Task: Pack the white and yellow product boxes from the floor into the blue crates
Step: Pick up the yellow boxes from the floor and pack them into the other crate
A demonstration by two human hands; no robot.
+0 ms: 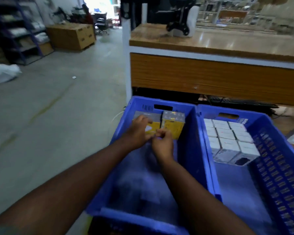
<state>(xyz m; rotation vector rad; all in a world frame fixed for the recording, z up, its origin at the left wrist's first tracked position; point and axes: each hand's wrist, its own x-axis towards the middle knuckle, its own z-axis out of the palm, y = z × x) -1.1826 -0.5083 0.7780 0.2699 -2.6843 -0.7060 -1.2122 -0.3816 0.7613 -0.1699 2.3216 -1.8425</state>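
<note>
Two blue crates stand side by side on the floor. In the left crate (188,150) two yellow product boxes stand at the far end: one (153,128) under my left hand, the other (174,123) to its right. My left hand (138,133) lies over the left yellow box with its fingers spread on it. My right hand (162,145) hovers just in front of the boxes, fingers loosely curled, holding nothing visible. The right crate (278,175) holds several white product boxes (227,139) packed in rows at its far end.
A wooden counter (210,70) rises directly behind the crates, with dark space beneath it. Bare grey concrete floor (49,116) spreads to the left, with a white bag (3,73), cardboard cartons (71,36) and blue shelving (19,31) farther off.
</note>
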